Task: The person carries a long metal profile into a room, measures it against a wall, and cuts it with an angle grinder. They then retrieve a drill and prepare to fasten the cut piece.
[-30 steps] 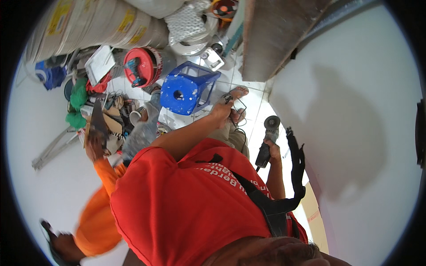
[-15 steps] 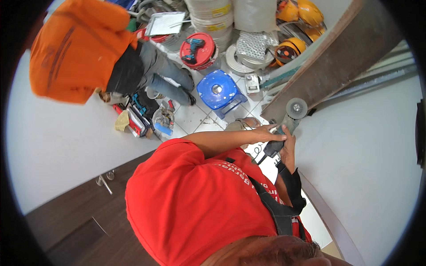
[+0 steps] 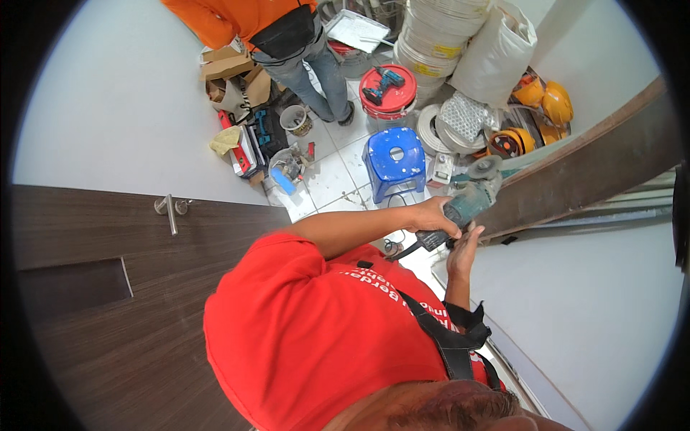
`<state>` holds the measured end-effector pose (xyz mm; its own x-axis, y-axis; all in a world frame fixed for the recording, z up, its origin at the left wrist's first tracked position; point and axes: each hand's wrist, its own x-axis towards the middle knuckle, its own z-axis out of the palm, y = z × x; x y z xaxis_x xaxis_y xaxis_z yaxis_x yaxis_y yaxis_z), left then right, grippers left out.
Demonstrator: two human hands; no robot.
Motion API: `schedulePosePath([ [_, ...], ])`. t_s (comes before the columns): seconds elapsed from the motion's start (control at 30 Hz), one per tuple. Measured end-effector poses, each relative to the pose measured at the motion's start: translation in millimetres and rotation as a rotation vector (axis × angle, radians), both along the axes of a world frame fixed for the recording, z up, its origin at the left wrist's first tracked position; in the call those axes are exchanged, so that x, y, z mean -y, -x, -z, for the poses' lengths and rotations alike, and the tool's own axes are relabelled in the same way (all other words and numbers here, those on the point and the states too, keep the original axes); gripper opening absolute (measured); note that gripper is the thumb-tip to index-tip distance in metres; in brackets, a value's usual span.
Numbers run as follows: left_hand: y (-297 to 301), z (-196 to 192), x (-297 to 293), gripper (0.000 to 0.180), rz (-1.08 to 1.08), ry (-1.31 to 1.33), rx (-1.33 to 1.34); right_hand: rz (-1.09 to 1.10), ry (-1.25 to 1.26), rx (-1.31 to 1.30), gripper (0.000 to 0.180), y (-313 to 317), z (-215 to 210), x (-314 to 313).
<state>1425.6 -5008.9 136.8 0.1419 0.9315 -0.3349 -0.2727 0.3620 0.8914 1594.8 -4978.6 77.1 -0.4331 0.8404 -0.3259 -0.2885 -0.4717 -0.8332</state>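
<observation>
A dusty green angle grinder [image 3: 467, 205] with a black rear handle is in front of me, its round disc [image 3: 484, 168] toward the upper right. My left hand [image 3: 434, 215] is closed around its body, with the thumb near the black handle. Just below the grinder is my right hand [image 3: 464, 250], its fingers stretched up close to the tool's underside. Whether those fingers touch it is hard to tell. A dark cord leaves the handle toward my body. Beyond the disc leans a large brown board [image 3: 582, 179].
A blue stool [image 3: 397, 164] stands ahead, behind it a red-lidded bucket [image 3: 390, 92] with a drill [image 3: 383, 85] on top. Yellow helmets [image 3: 557, 104] lie at the right. A person in orange [image 3: 273, 18] stands at the back left. A dark door [image 3: 108, 244] is at the left.
My view has turned, so the stool and buckets sit farther right and the person in orange higher up. The grinder has tipped rightward. My right hand's fingers have come off its body and straightened.
</observation>
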Motion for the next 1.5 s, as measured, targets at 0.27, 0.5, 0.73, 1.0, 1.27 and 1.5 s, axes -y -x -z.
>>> schedulePosePath([
  [0.27, 85.6, -15.0, 43.0, 0.048, -0.384, 0.180, 0.322, -0.857, -0.262, 0.376, 0.044, 38.5, -10.3, 49.1],
  [0.5, 157.0, -68.1, 104.7, 0.049, -0.555, 0.074, 0.188, -1.127, -0.942, 0.929, 0.047, 72.9, 56.0, 12.7],
  [0.73, 147.7, -129.5, 98.2, 0.048, -0.604, -0.084, 0.018, -1.695, -0.493, 0.048, 0.046, 153.0, -51.9, 93.3],
  [1.0, 187.1, -145.1, 139.8, 0.092, -0.460, 0.024, -1.294, -1.294, -0.815, 0.544, 0.025, 53.5, -106.4, -4.7],
  [1.27, 99.5, -132.0, 209.4, 0.098, 0.274, 0.236, -1.345, -0.797, -1.063, 0.349, 0.019, 89.8, -155.4, -79.6],
  [1.5, 64.6, -125.8, 193.9, 0.113, 0.064, 0.108, -1.119, -1.367, -0.755, 0.270, 0.033, 93.1, 29.9, -29.7],
])
